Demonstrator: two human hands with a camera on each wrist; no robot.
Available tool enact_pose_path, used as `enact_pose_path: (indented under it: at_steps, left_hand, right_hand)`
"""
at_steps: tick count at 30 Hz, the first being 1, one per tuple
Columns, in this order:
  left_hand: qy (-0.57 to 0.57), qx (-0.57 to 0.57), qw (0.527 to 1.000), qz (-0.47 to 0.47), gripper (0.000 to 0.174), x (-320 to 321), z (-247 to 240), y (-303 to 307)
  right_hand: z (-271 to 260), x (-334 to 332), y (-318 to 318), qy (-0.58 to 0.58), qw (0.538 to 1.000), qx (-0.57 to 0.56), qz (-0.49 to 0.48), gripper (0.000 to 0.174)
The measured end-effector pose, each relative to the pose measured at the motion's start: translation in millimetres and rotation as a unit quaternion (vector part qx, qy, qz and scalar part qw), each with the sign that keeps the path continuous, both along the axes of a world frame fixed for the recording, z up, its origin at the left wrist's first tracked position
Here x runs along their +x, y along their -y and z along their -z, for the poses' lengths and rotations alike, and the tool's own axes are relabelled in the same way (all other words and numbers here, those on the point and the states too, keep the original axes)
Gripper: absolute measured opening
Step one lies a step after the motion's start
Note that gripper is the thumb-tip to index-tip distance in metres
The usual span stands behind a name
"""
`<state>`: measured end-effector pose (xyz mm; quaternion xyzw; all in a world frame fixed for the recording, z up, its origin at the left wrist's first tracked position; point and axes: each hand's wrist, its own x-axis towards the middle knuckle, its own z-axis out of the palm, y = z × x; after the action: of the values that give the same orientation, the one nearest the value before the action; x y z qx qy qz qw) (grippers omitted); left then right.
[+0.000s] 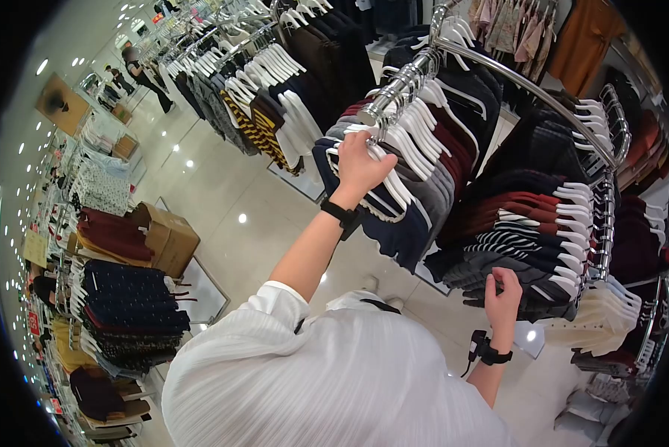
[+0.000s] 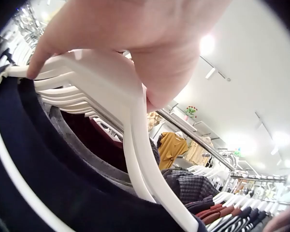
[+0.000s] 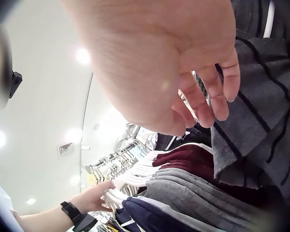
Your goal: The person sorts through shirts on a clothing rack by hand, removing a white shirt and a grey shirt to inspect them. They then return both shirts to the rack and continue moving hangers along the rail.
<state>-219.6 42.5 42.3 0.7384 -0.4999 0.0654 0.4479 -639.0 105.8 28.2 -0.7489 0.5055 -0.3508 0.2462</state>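
Observation:
At the end of a chrome rail (image 1: 390, 97), my left hand (image 1: 362, 167) grips white hangers (image 2: 104, 79) at their shoulders, thumb on the near side. Navy tops (image 1: 394, 242) hang from these hangers, one with a pale ruffled neckline. Behind them on the same rail are grey tops (image 3: 183, 191) and maroon tops (image 3: 191, 157). My right hand (image 1: 504, 302) is raised with loosely bent fingers and nothing in it. Close beside its fingertips in the right wrist view hangs a grey garment with dark lines (image 3: 261, 92).
To the right, another rail (image 1: 606, 216) carries rust, striped and grey tops on white hangers. A curved chrome bar (image 1: 528, 86) joins the rails. Cardboard boxes (image 1: 172, 242) stand at left beside a rack of dark clothes (image 1: 129, 298). People (image 1: 144, 78) stand far down the aisle.

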Motion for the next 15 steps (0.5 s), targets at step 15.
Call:
enact_pose_path:
  at_steps: [15]
  left_hand:
    - [-0.029,0.033,0.986,0.162,0.072,36.9,-12.6,-23.3]
  right_hand:
    - [-10.1,84.5,14.7,-0.034,0.999,0.007,-0.024,0.015]
